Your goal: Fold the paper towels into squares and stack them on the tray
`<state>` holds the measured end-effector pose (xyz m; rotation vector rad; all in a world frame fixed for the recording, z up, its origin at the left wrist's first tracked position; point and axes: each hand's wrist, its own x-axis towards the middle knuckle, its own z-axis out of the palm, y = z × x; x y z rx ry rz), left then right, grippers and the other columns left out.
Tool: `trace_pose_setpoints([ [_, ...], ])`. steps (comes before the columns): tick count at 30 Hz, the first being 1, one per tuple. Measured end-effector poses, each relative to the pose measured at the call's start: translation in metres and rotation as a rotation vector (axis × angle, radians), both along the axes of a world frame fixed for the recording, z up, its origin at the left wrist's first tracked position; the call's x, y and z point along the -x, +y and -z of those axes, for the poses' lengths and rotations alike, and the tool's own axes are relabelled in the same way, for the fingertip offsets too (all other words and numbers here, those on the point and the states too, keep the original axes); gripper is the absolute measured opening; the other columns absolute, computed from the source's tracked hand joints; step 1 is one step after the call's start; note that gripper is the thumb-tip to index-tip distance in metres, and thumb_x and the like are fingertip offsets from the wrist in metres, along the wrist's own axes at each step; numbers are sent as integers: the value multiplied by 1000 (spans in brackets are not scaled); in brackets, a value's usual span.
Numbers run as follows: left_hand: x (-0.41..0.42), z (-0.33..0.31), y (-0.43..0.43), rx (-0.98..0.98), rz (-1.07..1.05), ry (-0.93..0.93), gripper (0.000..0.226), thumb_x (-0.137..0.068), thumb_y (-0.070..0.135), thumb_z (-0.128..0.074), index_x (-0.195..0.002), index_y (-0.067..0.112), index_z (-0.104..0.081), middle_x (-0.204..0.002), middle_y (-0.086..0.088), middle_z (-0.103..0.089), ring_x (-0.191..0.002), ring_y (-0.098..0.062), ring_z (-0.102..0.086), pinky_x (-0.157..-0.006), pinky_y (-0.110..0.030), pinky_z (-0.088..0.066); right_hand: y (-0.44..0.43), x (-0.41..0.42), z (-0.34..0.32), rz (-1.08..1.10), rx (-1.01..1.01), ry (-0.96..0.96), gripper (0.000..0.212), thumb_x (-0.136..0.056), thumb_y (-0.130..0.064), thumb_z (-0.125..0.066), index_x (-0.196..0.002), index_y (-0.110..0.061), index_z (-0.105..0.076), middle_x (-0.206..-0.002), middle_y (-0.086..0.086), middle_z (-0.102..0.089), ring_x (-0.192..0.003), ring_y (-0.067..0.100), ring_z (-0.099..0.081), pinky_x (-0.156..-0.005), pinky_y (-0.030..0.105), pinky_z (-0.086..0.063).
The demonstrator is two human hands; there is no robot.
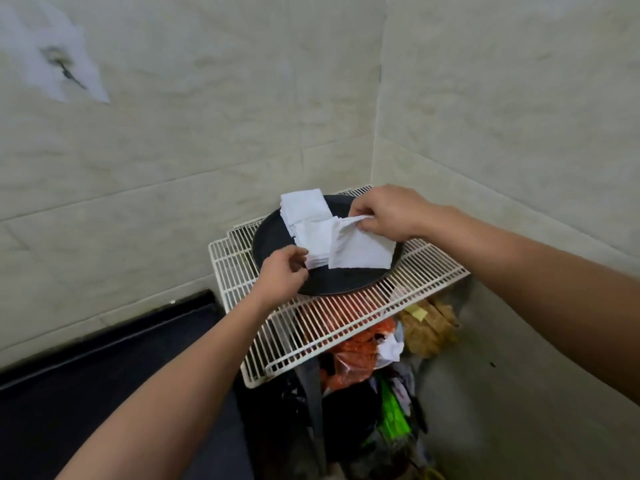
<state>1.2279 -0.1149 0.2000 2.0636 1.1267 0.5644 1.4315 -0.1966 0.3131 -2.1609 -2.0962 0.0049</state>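
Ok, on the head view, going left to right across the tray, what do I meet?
Left hand → stack of folded towels → loose paper towel → right hand, which pinches that towel's top edge. The black tray lies under all of them, so it has no place in the order.

- The bare left arm reached in from the lower left. The left hand (282, 271) lay back-up at the near left edge of the tray (341, 284), thumb and fingertips pinching a corner of the folded towels (317, 249).
- The bare right arm came from the right. The right hand (389, 213), knuckles up, pinched the top edge of a paper towel (362, 251).
- The 2 hands were apart.
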Motion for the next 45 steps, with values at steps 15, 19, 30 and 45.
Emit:
trace_pose_setpoints([
  [15,-44,-7,43,403,-197,-398,28,-82,1,-71,-104,1,-53,-71,-20,-67,-60,-24,-66,-55,-29,-56,149,-35,36,-106,131,149,21,-87,-26,-62,-107,-23,-66,-80,-15,-50,-85,15,-52,-73,30,-42],
  [19,-47,3,49,369,-195,-324,27,-82,3,-71,-99,4,-49,-65,-16,-66,-50,-20,-63,-48,-26,-49,175,-34,63,-86,224,149,26,-87,-29,-65,-112,-24,-66,-92,-10,-53,-90,14,-53,-79,30,-45],
  [30,-41,24,64,-261,-140,38,21,-81,29,-68,-96,18,-59,-98,2,-56,-88,-15,-54,-72,-37,-50,166,-40,116,-80,-126,286,24,-89,-33,-65,-109,-21,-65,-103,-12,-56,-98,8,-53,-79,29,-43],
  [45,-44,37,89,-431,149,493,54,-100,44,-34,-147,17,-33,-160,1,-14,-145,-22,-19,-110,-45,-27,114,-43,149,-87,172,64,56,-103,-42,-29,-153,-19,-19,-163,-4,-4,-149,11,-4,-115,45,-24],
])
